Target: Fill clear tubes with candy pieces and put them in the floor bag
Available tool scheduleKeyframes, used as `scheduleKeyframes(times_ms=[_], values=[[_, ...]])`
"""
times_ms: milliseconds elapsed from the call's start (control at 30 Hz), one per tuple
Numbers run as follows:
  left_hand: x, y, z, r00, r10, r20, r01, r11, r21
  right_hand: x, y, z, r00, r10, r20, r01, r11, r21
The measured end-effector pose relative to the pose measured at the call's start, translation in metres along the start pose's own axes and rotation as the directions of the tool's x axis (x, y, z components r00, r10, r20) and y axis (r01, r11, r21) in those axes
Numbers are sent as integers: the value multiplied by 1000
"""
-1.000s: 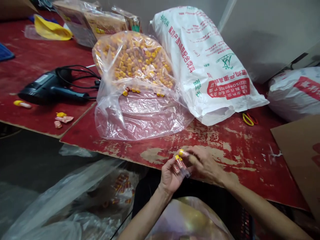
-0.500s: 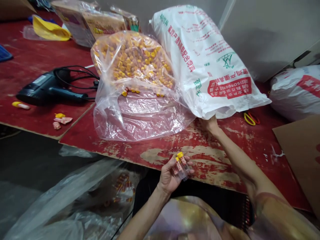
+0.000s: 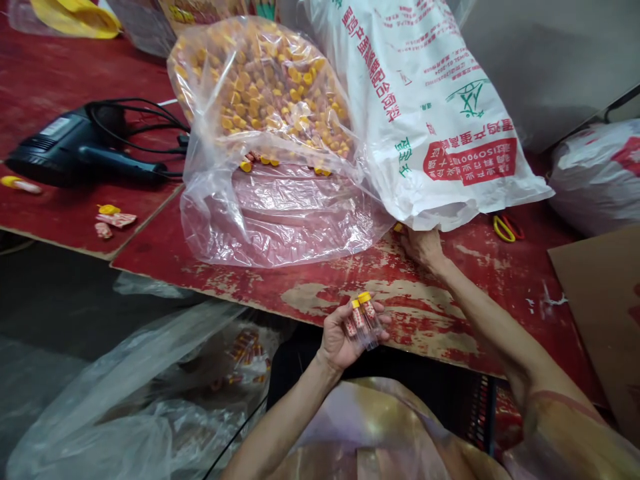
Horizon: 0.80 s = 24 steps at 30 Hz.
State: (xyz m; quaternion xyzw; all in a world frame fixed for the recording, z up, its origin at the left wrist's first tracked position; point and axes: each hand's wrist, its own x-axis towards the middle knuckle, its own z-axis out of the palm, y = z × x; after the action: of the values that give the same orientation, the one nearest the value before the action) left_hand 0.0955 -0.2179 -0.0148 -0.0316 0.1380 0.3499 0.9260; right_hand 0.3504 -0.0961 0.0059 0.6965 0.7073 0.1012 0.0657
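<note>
My left hand (image 3: 337,337) is closed around a few clear plastic tubes (image 3: 367,320) with yellow caps and red-and-white patterned wrapping near the top. It is held just off the table's front edge, palm up. My right hand (image 3: 424,248) is at the mouth of a white printed sack (image 3: 465,120), its fingers partly hidden by the hem. A small yellow cap (image 3: 399,227) shows at its fingertips; the rest of that tube is hidden. To the left of the sack lies a large clear plastic bag (image 3: 280,220) filled with yellow-capped pieces (image 3: 270,93).
On the worn red table (image 3: 240,287) lie a heat gun (image 3: 75,143) with its cord, a single yellow-capped tube (image 3: 20,185), some loose wrapper pieces (image 3: 115,219) and yellow-and-red-handled scissors (image 3: 504,229). A cardboard piece (image 3: 595,300) is at right. Below left, clear plastic (image 3: 150,373) holds more tubes (image 3: 250,350).
My right hand has drawn slightly out from under the sack's hem, and a yellow cap now shows at its fingers. My left hand keeps its tubes. The camera view has tilted down a little.
</note>
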Motion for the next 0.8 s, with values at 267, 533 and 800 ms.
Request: scheduleKeyframes(times_ms=[267,533,800], values=[[-2,-1,3,999,-12,-35,13,1000,16,-65,-4,-55,843,-226,488,195,974,114],[7,-3,8,996,-23,-84,26,999,36,-83,-21,-42,854,-76,514,37,996,86],[7,-4,8,998,-4,-67,3,1000,-10,-109,-20,-37,960,12,278,-150,864,481]])
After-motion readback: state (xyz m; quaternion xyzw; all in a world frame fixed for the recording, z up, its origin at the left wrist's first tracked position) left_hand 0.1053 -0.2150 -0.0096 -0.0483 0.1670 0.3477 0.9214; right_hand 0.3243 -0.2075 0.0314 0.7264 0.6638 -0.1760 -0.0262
